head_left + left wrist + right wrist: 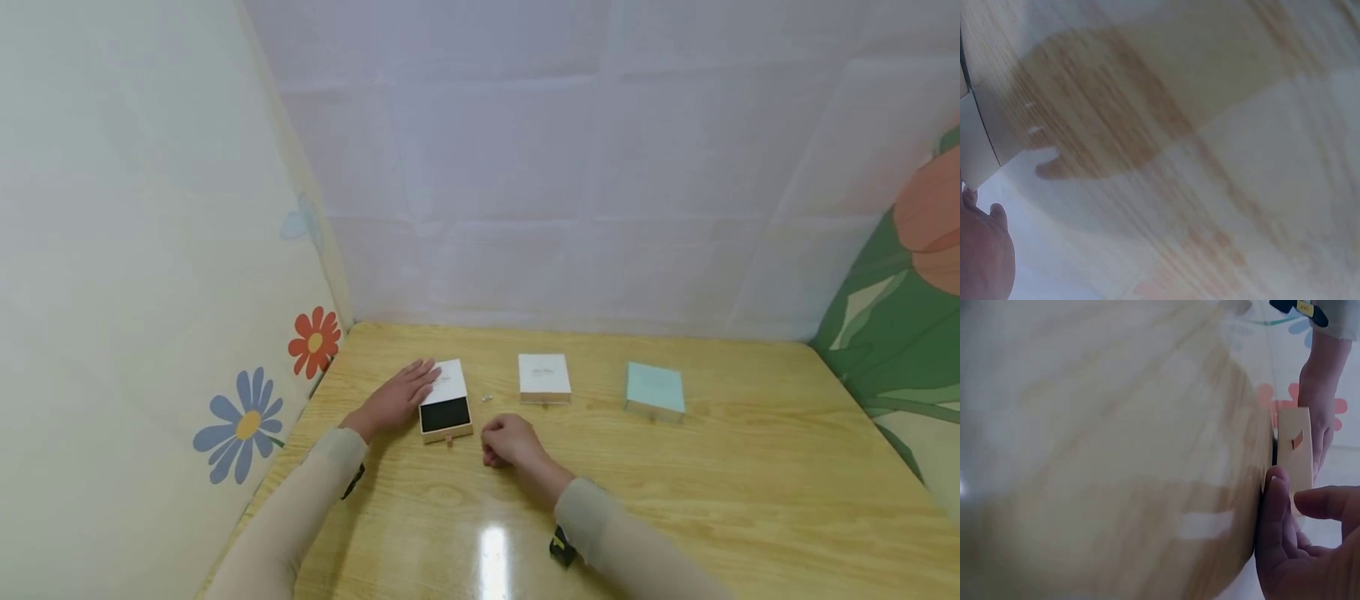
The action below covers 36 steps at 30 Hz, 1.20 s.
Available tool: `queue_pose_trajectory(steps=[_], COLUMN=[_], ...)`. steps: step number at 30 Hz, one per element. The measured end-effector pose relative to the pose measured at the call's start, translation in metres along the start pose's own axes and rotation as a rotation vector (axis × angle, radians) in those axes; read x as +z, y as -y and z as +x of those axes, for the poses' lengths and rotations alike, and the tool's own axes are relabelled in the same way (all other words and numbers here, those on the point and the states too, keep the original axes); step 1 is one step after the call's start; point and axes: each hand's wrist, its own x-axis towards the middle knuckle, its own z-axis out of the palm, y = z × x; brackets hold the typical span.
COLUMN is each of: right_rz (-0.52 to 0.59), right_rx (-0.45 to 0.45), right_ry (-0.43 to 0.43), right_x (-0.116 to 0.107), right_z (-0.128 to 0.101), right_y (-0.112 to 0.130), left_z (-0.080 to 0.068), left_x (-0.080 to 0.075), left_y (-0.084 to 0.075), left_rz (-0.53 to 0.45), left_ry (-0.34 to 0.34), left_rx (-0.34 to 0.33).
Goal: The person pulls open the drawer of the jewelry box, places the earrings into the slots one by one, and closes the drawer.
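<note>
Left hand [396,398] flat, fingers straight, resting on the white sleeve of the half-open drawer box [446,410] near the wooden table's [720,492] left edge. Just right of its tray, right hand [509,440] loosely curled, holding nothing visible. Farther right: tiny silver piece [485,398], white box [543,377], teal box [655,390].

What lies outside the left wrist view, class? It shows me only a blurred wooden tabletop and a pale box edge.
Observer: The left hand rests flat on a white cardboard slide box, whose black-lined drawer is pulled out.
Operator: Where is the right hand?
Observer: The right hand lies curled on the light wooden table, just right of that drawer.
Operator: Any other boxes?
Observer: A closed white square box and a pale teal square box lie farther right.
</note>
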Motion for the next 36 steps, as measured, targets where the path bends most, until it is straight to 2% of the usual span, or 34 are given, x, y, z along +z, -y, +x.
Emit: queue_pose_trajectory(steps=[8, 12, 18, 27, 36], right_rz=[-0.344, -0.431, -0.510, -0.610, -0.660], right_rx=[-0.151, -0.191, -0.225, -0.221, -0.224], right_ry=[-0.079, -0.098, -0.116, -0.131, -0.151], right_x=[-0.020, -0.023, -0.022, -0.021, -0.020], right_z=[0.020, 0.029, 0.039, 0.049, 0.055], right_y=[-0.005, -0.006, -0.005, 0.001, 0.005], left_z=[0.001, 0.000, -0.001, 0.001, 0.001], left_x=[-0.002, -0.004, -0.005, 0.002, 0.000], left_y=[-0.003, -0.005, -0.006, 0.002, -0.002], left_rz=[-0.006, -0.016, -0.021, 0.003, -0.016], left_ry=[0.008, 0.014, 0.016, 0.010, 0.008], left_rx=[0.003, -0.005, -0.011, -0.004, -0.010])
